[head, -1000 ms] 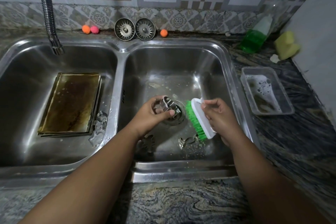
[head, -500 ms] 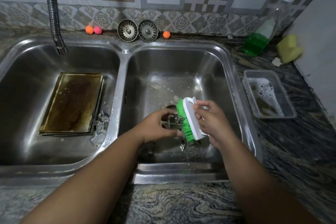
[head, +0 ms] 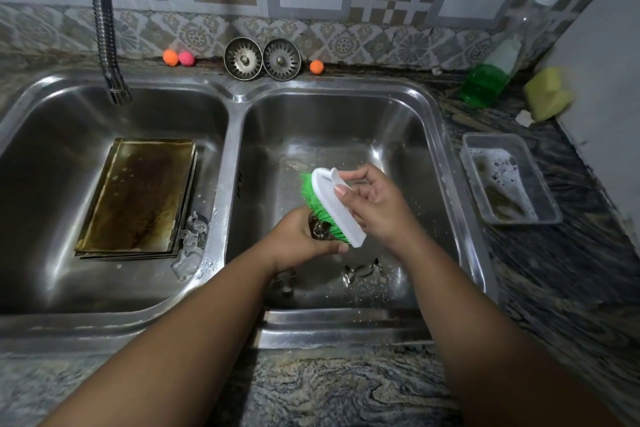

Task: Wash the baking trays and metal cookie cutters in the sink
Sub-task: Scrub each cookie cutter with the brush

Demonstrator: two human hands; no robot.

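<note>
The steel double sink (head: 236,95) is set into a dark, veined worktop (head: 346,388), and in its left basin lies a stack of baking trays (head: 138,194), flat on the bottom, the top one brown with baked-on grease and flecked with suds. Both forearms reach over the right basin. The right hand (head: 379,210) grips a scrubbing brush (head: 341,210) by its white back, fingers (head: 360,174) curled round the far edge and thumb pressed on the near face, so the brush stands tilted with its green bristles (head: 308,189) turned toward the left hand (head: 298,241). That hand is closed round a metal cookie cutter (head: 320,229), fingers wrapped tightly about it above the drain, and the bristles meet the cutter where it shows between hand and brush (its shape cannot be told, as most of it is hidden). More cutters lie loose: a wet, soapy cluster (head: 194,230) just beside the trays' right-hand corner in the left basin, one (head: 363,270) on the right basin's floor below the brush, and another (head: 285,282) partly hidden under the left wrist, among soap specks.
</note>
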